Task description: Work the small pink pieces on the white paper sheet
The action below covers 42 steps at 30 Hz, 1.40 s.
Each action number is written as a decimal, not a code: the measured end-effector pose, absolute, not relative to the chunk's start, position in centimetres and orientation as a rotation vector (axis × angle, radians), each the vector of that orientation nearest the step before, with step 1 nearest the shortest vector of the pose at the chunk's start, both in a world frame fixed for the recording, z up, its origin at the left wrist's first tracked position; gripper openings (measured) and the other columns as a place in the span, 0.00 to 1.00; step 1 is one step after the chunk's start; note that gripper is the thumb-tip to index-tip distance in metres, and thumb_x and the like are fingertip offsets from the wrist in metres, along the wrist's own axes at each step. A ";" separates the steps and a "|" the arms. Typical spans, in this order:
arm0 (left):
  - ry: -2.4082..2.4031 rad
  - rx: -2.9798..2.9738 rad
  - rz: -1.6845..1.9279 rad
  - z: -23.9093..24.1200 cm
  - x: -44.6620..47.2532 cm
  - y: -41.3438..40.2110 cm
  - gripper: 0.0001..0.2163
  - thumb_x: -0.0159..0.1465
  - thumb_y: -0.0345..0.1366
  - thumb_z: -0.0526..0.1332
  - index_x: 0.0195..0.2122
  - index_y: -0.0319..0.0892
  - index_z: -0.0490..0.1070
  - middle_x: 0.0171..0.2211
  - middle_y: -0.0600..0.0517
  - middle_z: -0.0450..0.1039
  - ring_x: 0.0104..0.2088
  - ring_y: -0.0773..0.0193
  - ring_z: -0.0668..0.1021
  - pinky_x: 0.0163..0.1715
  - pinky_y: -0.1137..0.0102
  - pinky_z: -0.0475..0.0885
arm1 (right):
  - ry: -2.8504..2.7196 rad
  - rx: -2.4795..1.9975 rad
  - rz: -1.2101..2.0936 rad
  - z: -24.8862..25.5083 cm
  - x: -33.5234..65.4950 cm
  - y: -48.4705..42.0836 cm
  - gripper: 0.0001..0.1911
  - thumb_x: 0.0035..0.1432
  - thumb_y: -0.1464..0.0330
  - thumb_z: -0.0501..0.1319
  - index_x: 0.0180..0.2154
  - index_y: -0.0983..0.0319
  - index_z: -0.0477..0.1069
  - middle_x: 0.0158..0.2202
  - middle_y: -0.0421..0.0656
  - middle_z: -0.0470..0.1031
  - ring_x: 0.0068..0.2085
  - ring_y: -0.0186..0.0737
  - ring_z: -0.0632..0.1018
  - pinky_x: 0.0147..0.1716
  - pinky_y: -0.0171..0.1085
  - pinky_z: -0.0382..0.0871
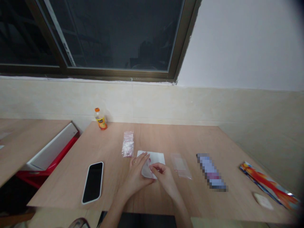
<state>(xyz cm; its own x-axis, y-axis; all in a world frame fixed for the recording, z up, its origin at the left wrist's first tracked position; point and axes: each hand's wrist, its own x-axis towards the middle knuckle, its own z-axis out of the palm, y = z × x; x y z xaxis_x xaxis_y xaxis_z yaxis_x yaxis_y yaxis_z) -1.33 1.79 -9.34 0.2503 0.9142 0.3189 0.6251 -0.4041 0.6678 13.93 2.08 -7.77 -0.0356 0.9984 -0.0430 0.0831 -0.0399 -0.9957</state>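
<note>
the left hand and the right hand are positioned near the middle of the near edge of the bench. between them is one translucent plastic bag, gathered up and lying over one white sheet that bears a small red mark; the sheet's material cannot be confirmed. the left fingers curve over the left side of the bag, and the right fingers close narrowly on its right side, so both hands hold it. one ring is worn on the left hand.

item count on the bench: beyond the hands, one stack of small clear zip bags. to the right, one flat clear bag, one pixelated, unreadable packet, one orange and red foil packet and one small cream pad. to the left, one smartphone in a white case, lying face up with a dark screen. at the far left corner, one upright juice bottle with an orange cap.

the bench has a light wood-grain top and stands against a cream tiled wall. a second bench and a red and white object stand to the left. above the tiles are one dark window in a brown frame and a white plaster wall.
</note>
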 end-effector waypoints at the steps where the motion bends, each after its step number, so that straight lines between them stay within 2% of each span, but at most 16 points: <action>1: 1.423 2.093 0.998 -9.3 -1.3 1.8 0.40 0.45 0.40 0.71 0.59 0.47 0.57 0.60 0.43 0.61 0.60 0.47 0.62 0.59 0.50 0.49 | -1.247 -1.282 1.239 -7.8 13.9 2.1 0.18 0.44 0.54 0.65 0.25 0.63 0.76 0.24 0.43 0.77 0.27 0.40 0.74 0.27 0.36 0.66; 3: 1.484 1.998 1.101 -9.0 -1.3 1.7 0.36 0.47 0.42 0.71 0.57 0.47 0.61 0.58 0.43 0.63 0.59 0.48 0.63 0.58 0.50 0.53 | -1.176 -1.272 1.267 -7.6 13.8 2.2 0.18 0.42 0.53 0.66 0.24 0.63 0.75 0.22 0.42 0.75 0.24 0.38 0.72 0.24 0.35 0.65; 7: 1.428 1.805 1.225 -7.8 -1.1 1.7 0.12 0.56 0.39 0.64 0.41 0.44 0.74 0.44 0.48 0.76 0.48 0.55 0.75 0.50 0.59 0.67 | -1.112 -1.218 1.328 -7.1 13.5 2.3 0.19 0.41 0.52 0.67 0.26 0.62 0.76 0.22 0.41 0.75 0.23 0.35 0.71 0.23 0.34 0.65; 9: 1.339 1.753 1.184 -7.1 -1.0 1.6 0.08 0.59 0.38 0.62 0.37 0.44 0.76 0.39 0.49 0.78 0.43 0.57 0.77 0.47 0.62 0.70 | -1.106 -1.181 1.350 -6.9 13.4 2.4 0.19 0.41 0.52 0.67 0.27 0.62 0.77 0.23 0.42 0.75 0.23 0.34 0.70 0.23 0.34 0.66; 14: 1.225 1.711 1.118 -5.9 -1.0 1.3 0.12 0.63 0.39 0.57 0.44 0.45 0.76 0.45 0.48 0.77 0.45 0.57 0.77 0.49 0.63 0.71 | -1.120 -1.115 1.397 -7.0 13.0 2.4 0.21 0.43 0.51 0.66 0.29 0.62 0.77 0.27 0.43 0.77 0.28 0.38 0.74 0.26 0.35 0.69; 19: 1.166 1.688 1.038 -5.9 -1.2 1.7 0.13 0.63 0.39 0.57 0.47 0.45 0.74 0.48 0.49 0.76 0.48 0.57 0.77 0.51 0.62 0.70 | -1.173 -1.121 1.353 -7.3 12.7 2.3 0.21 0.45 0.50 0.64 0.27 0.62 0.76 0.26 0.43 0.76 0.29 0.39 0.75 0.26 0.35 0.69; 25: 1.180 1.634 0.972 -6.5 -1.9 2.2 0.14 0.63 0.39 0.55 0.44 0.43 0.77 0.42 0.49 0.79 0.42 0.57 0.79 0.46 0.62 0.73 | -1.220 -1.154 1.346 -7.3 12.6 2.1 0.21 0.46 0.49 0.63 0.26 0.61 0.75 0.26 0.43 0.76 0.29 0.41 0.75 0.28 0.36 0.69; 31: 1.209 1.624 0.902 -6.2 -2.3 2.1 0.13 0.63 0.37 0.54 0.37 0.42 0.79 0.36 0.51 0.81 0.37 0.58 0.80 0.39 0.67 0.74 | -1.202 -1.141 1.357 -7.7 12.4 2.1 0.19 0.43 0.51 0.65 0.24 0.60 0.74 0.24 0.40 0.74 0.29 0.39 0.74 0.28 0.34 0.67; 39: 1.144 1.658 0.906 -6.0 -2.5 2.1 0.11 0.60 0.33 0.57 0.38 0.43 0.79 0.38 0.51 0.80 0.40 0.59 0.79 0.45 0.68 0.71 | -1.161 -1.139 1.393 -7.8 12.4 2.1 0.19 0.42 0.51 0.66 0.24 0.61 0.74 0.24 0.40 0.73 0.29 0.39 0.73 0.26 0.34 0.67; 42: 1.136 1.659 0.907 -6.1 -2.4 2.1 0.10 0.60 0.35 0.58 0.37 0.43 0.79 0.38 0.51 0.80 0.41 0.59 0.79 0.44 0.68 0.71 | -1.129 -1.140 1.403 -8.0 12.4 2.2 0.18 0.42 0.52 0.66 0.24 0.61 0.73 0.24 0.40 0.72 0.28 0.38 0.73 0.26 0.34 0.68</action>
<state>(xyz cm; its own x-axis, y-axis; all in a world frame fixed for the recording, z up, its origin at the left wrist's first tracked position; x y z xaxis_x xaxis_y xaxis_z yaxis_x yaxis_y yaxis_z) -2.44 2.12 -6.06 0.3082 0.9481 0.0778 0.2865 -0.1705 0.9428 12.43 2.19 -8.02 -0.0935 0.9915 -0.0903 -0.1235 -0.1015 -0.9871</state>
